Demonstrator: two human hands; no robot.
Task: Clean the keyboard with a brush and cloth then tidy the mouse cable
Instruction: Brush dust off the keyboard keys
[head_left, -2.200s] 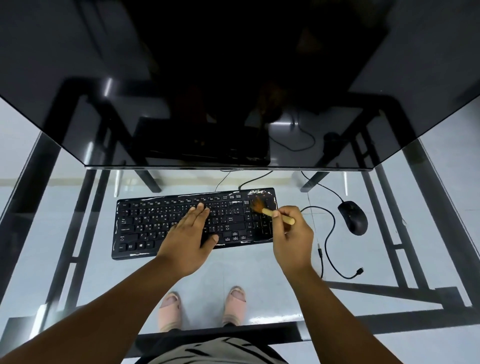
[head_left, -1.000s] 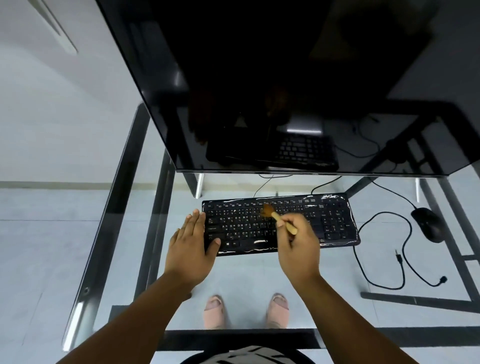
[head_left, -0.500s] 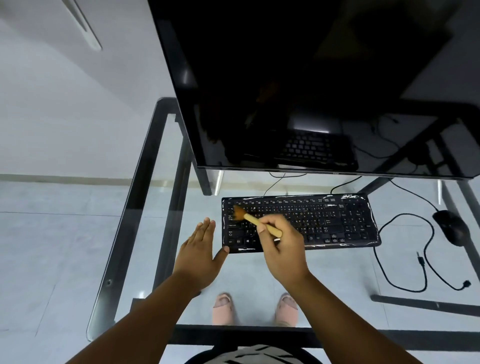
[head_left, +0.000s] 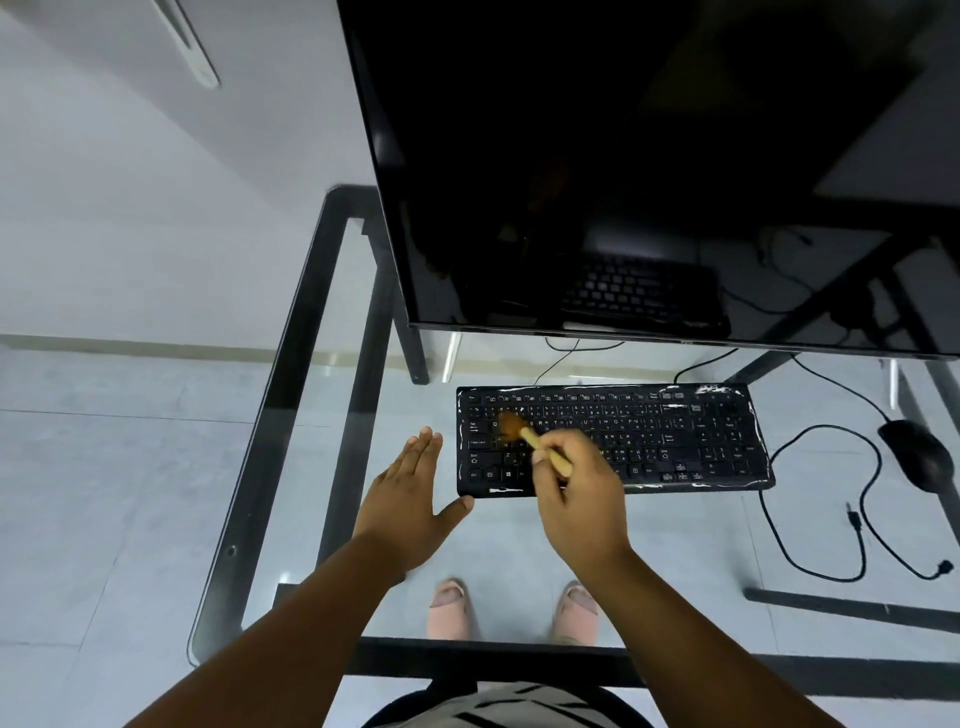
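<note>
Two hands are at work, and both have shifted. Our right hand still has its grip clenched round the brush, but the bristles, which two seconds ago swept the far right end of the keyboard, have travelled across and now sit on the left-hand keys, just ahead and left of the grip. Our left hand has come off the keys it was steadying; it now lies flat and released on the table left of the grip, thumb touching the keyboard's near left corner.

We judge that one full brushing pass is about done. Cloth wiping should follow, though we see no cloth. Well right of the grip, the mouse and its cable lie loose and untidied.
</note>
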